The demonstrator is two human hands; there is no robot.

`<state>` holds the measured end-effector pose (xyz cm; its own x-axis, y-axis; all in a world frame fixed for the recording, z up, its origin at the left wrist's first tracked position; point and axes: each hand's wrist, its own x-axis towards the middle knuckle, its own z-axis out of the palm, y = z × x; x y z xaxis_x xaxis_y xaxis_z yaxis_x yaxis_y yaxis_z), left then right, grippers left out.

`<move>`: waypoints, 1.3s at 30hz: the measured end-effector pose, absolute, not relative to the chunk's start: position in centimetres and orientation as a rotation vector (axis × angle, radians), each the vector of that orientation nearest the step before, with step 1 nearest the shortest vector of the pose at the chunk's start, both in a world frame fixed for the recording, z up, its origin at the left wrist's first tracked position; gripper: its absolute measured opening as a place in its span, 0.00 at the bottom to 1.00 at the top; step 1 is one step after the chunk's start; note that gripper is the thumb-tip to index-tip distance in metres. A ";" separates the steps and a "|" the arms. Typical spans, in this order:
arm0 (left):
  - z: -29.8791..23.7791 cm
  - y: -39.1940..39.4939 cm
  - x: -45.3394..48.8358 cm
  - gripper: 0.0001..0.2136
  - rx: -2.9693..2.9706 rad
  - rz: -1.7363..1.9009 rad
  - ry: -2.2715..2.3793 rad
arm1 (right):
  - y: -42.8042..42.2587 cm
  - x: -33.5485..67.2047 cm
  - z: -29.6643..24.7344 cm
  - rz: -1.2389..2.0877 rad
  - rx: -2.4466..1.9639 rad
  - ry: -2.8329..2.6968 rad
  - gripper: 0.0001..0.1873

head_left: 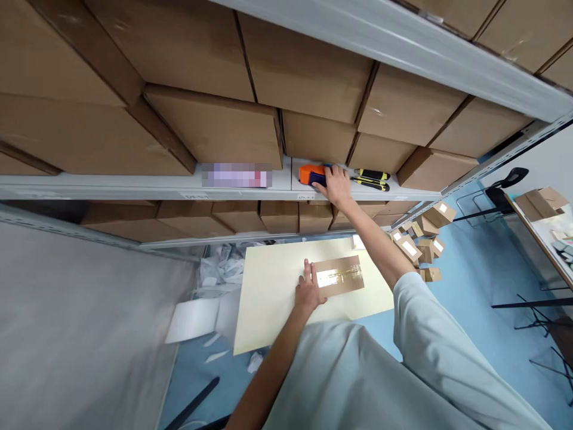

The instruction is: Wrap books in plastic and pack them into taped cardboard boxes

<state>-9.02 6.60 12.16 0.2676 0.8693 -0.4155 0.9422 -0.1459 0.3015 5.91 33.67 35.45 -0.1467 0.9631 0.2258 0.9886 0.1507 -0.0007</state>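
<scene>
At the shelf edge, my right hand [338,185] is closed over an orange and dark blue tape dispenser [311,174], its fingers hiding the far end. Two yellow and black utility knives [373,174] lie just right of that hand. Lower down, my left hand [310,291] rests at the left end of a flat brown cardboard box [353,284]. Its fingers are stretched and spread, with the thumb by the near edge. Shiny clear tape runs along the box's top. The box lies on a pale yellow tabletop [268,298].
Brown cartons [308,65] fill the metal shelves [250,194] above and behind the tabletop. A blurred-out item [237,175] sits on the shelf, left of the dispenser. Small labelled boxes [407,248] are piled on the right. Crumpled white packing material [219,269] lies at the left.
</scene>
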 end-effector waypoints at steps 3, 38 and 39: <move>12.6 6.6 -8.9 0.70 2.071 -0.189 1.625 | 29.9 6.2 34.4 -0.210 -1.808 -2.142 0.36; 15.5 5.3 -5.8 0.70 2.168 -0.260 1.622 | 0.1 18.5 13.7 0.879 -1.768 -1.999 0.41; 15.7 4.6 -4.8 0.67 2.194 -0.251 1.571 | 0.3 18.3 14.0 0.845 -1.746 -2.052 0.39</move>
